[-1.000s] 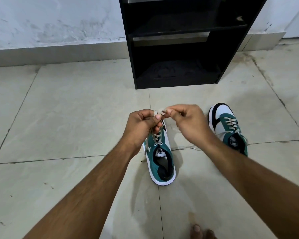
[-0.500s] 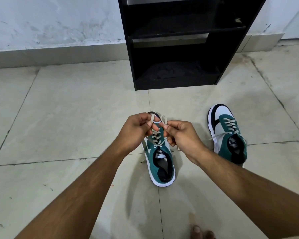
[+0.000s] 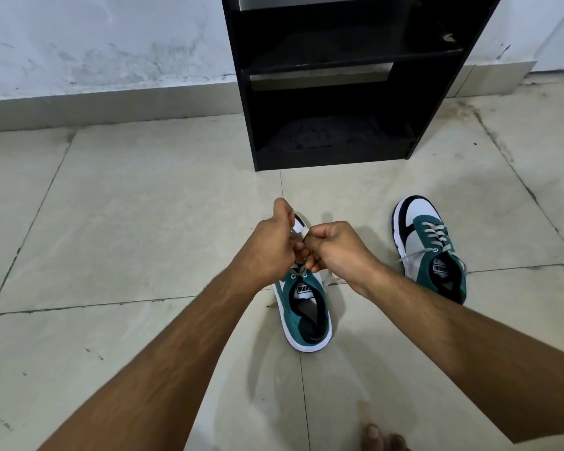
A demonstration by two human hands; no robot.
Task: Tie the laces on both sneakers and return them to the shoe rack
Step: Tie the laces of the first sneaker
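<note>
Two teal, white and black sneakers stand on the tiled floor. The near sneaker [image 3: 303, 307] sits in the middle, its toe hidden under my hands. My left hand [image 3: 271, 245] and my right hand [image 3: 336, 247] meet above its front, each pinching a pale lace [image 3: 298, 231] of that shoe, fingers touching. The other sneaker [image 3: 430, 249] lies to the right, a loose lace end trailing off its left side. The black shoe rack [image 3: 332, 92] stands against the wall behind, its two visible shelves bare.
A white wall with a grey skirting runs behind the rack. Bare toes [image 3: 381, 437] show at the bottom edge. Open tiled floor [image 3: 127, 222] stretches to the left and in front of the rack.
My hands dropped lower toward the near sneaker, then closed tightly together over its laces. My left hand has tipped upward with the thumb raised. The right sneaker has not moved.
</note>
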